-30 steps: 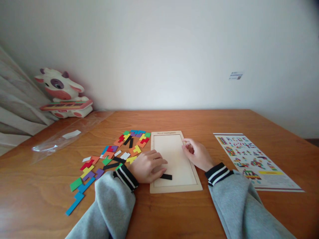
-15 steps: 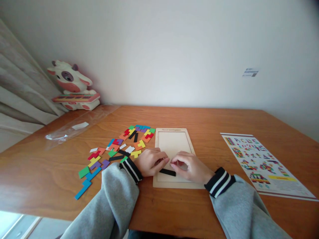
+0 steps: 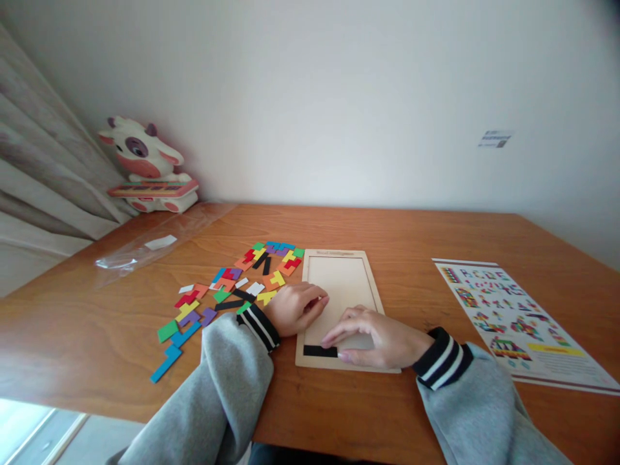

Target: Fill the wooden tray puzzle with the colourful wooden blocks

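Observation:
A light wooden tray (image 3: 300,352) with a raised frame lies in front of me. One black strip (image 3: 320,351) lies flat along its near edge, at the left corner. My right hand (image 3: 372,336) is over the near right part of the tray, fingers apart, thumb and fingertips beside the strip's right end. My left hand (image 3: 297,309) rests over the tray's left edge, fingers curled with a gap between thumb and index finger, nothing visible in it. Left of the tray lie several coloured flat pieces (image 3: 188,312), among them black strips (image 3: 229,305).
A printed pattern sheet (image 3: 513,310) lies on the right of the wooden table (image 3: 411,239). At the back left are a clear plastic bag (image 3: 140,248) and a cow-shaped toy keyboard (image 3: 152,188). A curtain (image 3: 43,168) hangs at the left.
The black strip has moved toward me and left, against the tray's near edge. My right hand has opened and come nearer to me. My left hand has drawn slightly away from it.

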`<state>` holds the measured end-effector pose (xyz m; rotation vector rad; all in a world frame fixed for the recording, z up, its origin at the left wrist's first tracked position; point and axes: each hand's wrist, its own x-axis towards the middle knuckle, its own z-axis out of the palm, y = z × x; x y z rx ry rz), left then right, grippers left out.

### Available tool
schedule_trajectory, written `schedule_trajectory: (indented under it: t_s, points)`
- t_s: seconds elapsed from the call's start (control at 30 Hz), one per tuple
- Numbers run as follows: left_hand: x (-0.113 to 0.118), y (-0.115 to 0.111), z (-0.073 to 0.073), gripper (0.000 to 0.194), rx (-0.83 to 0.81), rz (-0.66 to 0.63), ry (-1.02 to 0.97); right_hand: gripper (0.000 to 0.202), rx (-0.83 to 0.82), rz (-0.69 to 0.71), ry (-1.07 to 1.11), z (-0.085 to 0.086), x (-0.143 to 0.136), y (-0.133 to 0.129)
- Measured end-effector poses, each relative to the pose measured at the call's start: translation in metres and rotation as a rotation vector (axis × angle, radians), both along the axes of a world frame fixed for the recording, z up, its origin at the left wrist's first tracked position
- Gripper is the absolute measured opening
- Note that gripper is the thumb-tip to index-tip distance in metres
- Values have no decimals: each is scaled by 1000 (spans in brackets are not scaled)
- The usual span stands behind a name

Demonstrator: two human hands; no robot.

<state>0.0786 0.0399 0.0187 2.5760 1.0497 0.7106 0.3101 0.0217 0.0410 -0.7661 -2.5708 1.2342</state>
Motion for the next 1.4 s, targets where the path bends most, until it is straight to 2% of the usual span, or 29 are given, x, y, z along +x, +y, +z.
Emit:
schedule_trajectory:
  t_s: [0.13,0.2,0.27,0.33,0.43,0.57,0.63,0.77,0.93,1.0,1.07,1.13,1.23,1.33,1.4]
  points:
    - [2,1,-2,22,3,40,-32,36,-15,19,-80,3,2,-1]
    - [0,5,-3,20,73,120,-14,37,-45,1,-34,0,2,0]
    - [-8,12,-4,18,180,313,30,37,-123,-65,76,-5,0,2]
    - [-23,20,-4,18,256,567,94,36,-199,-195,191,-13,-1,5]
    - [-51,31,-3,22,220,803,196,36,-207,-402,314,-23,-1,10]
    - [-75,37,-4,24,20,898,282,36,-186,-570,465,-25,1,16]
    - [-77,37,-4,24,-37,926,302,36,-180,-652,519,-23,2,18]
    - [-73,37,-2,32,-41,948,318,36,-180,-802,603,-24,4,23]
    - [-72,37,0,38,-44,913,318,34,-216,-901,697,-34,6,31]
    - [-74,37,-2,37,-3,906,300,32,-226,-905,713,-35,6,32]
    - [-73,37,-3,32,90,847,236,32,-217,-896,708,-33,6,31]
    - [-67,36,-4,25,227,661,115,33,-200,-875,681,-30,5,29]
    - [-48,30,-1,19,392,257,-60,37,-202,-810,617,-26,3,26]
    - [-23,19,1,16,433,-44,-115,40,-211,-708,562,-28,2,23]
    - [-9,12,0,18,428,-167,-139,41,-195,-656,536,-32,1,22]
